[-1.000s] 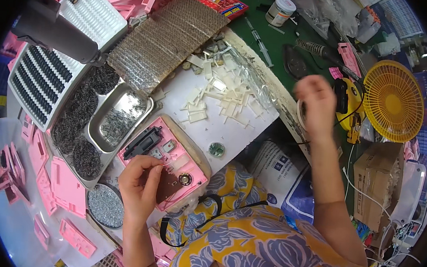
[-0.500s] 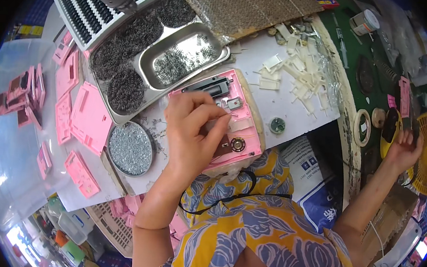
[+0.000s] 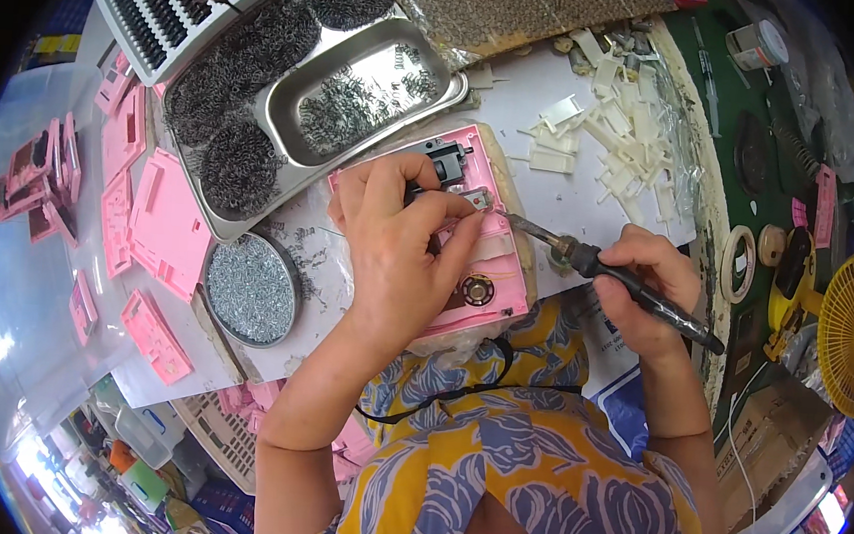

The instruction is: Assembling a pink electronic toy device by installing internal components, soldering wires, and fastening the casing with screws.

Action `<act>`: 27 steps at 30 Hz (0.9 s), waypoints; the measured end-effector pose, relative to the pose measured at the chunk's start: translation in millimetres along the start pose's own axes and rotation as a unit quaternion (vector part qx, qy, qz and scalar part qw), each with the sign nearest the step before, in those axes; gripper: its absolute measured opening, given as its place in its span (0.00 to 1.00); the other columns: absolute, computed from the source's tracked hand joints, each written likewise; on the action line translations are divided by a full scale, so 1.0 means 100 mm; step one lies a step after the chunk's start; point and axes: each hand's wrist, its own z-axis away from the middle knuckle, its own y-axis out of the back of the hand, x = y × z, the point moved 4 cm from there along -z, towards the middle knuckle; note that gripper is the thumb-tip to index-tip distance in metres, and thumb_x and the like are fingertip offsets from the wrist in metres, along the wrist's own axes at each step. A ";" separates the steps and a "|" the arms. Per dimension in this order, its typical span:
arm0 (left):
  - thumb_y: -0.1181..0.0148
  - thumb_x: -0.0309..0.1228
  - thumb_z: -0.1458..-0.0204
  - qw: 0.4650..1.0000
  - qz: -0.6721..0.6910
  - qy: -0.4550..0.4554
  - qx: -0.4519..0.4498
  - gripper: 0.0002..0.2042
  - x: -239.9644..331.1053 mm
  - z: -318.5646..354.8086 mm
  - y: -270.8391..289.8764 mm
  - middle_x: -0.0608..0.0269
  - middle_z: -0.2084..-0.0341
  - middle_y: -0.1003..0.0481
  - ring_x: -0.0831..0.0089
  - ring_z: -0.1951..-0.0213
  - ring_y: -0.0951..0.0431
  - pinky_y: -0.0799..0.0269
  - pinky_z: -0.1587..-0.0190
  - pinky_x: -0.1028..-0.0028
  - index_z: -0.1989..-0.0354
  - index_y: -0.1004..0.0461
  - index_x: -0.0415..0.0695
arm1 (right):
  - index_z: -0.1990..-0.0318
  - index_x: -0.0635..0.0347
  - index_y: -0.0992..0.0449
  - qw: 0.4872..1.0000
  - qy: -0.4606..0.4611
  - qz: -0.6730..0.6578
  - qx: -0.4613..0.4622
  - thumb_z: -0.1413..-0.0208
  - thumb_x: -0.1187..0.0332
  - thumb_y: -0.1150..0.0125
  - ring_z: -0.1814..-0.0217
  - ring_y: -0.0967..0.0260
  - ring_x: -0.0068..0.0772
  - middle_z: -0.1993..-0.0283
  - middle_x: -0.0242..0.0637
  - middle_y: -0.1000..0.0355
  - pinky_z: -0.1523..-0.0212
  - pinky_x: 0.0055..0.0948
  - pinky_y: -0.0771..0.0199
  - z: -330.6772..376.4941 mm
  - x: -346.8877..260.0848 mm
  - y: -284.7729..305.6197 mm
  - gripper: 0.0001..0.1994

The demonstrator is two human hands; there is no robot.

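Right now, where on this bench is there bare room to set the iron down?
One bare strip of white sheet, between the metal tray and the white plastic clips. Elsewhere it is crowded: pink housings to the left, the round tin beside the left hand, clutter on the green mat.

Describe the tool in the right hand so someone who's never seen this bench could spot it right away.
Start at the pink plastic housing on the white work surface, under the left hand. From its top edge a slim metal tip runs rightward into a black handle gripped by the right hand: the soldering iron. It is the only long, dark, pen-like tool touching the housing.
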 end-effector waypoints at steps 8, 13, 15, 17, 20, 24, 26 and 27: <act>0.26 0.30 0.60 1.000 -0.005 0.004 -0.001 0.07 0.00 0.00 0.00 0.62 0.64 0.30 0.61 0.56 0.33 0.41 0.51 0.63 0.72 0.17 0.47 | 0.60 0.65 0.23 0.999 0.030 0.030 0.000 0.48 0.75 0.29 0.76 0.40 0.17 0.74 0.32 0.30 0.75 0.19 0.44 -0.04 -0.04 -0.02 0.10; 0.26 0.30 0.60 1.000 -0.010 -0.003 0.000 0.07 0.00 -0.01 0.01 0.62 0.64 0.30 0.60 0.56 0.33 0.41 0.51 0.62 0.72 0.17 0.47 | 0.60 0.64 0.23 0.999 0.029 0.029 0.000 0.48 0.74 0.29 0.77 0.39 0.17 0.74 0.32 0.30 0.76 0.19 0.44 -0.05 -0.04 -0.04 0.10; 0.26 0.30 0.60 1.000 -0.005 -0.006 0.001 0.07 0.01 -0.01 0.00 0.62 0.64 0.30 0.60 0.56 0.33 0.41 0.51 0.62 0.72 0.17 0.47 | 0.60 0.64 0.23 0.999 0.033 0.033 -0.002 0.48 0.74 0.28 0.77 0.40 0.17 0.74 0.32 0.30 0.76 0.19 0.44 -0.06 -0.04 -0.04 0.11; 0.26 0.30 0.60 1.000 -0.005 -0.005 0.000 0.07 0.01 -0.01 0.00 0.62 0.64 0.30 0.60 0.57 0.33 0.41 0.51 0.62 0.71 0.17 0.47 | 0.60 0.63 0.22 0.999 0.033 0.039 -0.003 0.49 0.74 0.28 0.77 0.39 0.18 0.74 0.31 0.30 0.76 0.20 0.44 -0.06 -0.04 -0.05 0.11; 0.26 0.30 0.60 1.000 -0.009 -0.002 -0.002 0.07 0.01 0.00 0.00 0.62 0.64 0.30 0.60 0.57 0.33 0.41 0.51 0.62 0.71 0.17 0.47 | 0.61 0.62 0.22 0.996 0.058 0.068 -0.012 0.52 0.76 0.27 0.78 0.39 0.22 0.75 0.32 0.30 0.77 0.23 0.42 -0.08 -0.07 -0.06 0.11; 0.26 0.30 0.60 1.000 -0.013 0.002 -0.003 0.07 0.01 0.00 -0.01 0.62 0.63 0.30 0.60 0.56 0.33 0.41 0.50 0.62 0.71 0.17 0.47 | 0.62 0.61 0.21 0.975 0.162 0.139 -0.063 0.56 0.77 0.27 0.78 0.38 0.30 0.75 0.33 0.29 0.77 0.26 0.40 -0.16 -0.14 -0.06 0.12; 0.26 0.30 0.60 1.000 -0.014 0.003 -0.004 0.07 0.01 0.00 0.00 0.62 0.63 0.30 0.60 0.56 0.33 0.42 0.50 0.62 0.71 0.17 0.47 | 0.62 0.61 0.21 0.971 0.175 0.142 -0.075 0.56 0.78 0.26 0.78 0.38 0.30 0.76 0.33 0.30 0.76 0.27 0.40 -0.18 -0.15 -0.05 0.13; 0.26 0.30 0.60 1.000 -0.015 0.003 -0.004 0.07 0.02 0.00 0.00 0.62 0.63 0.30 0.60 0.56 0.33 0.42 0.50 0.62 0.71 0.17 0.47 | 0.62 0.61 0.21 0.975 0.164 0.132 -0.072 0.56 0.78 0.26 0.77 0.38 0.29 0.76 0.33 0.30 0.76 0.26 0.41 -0.19 -0.15 -0.03 0.13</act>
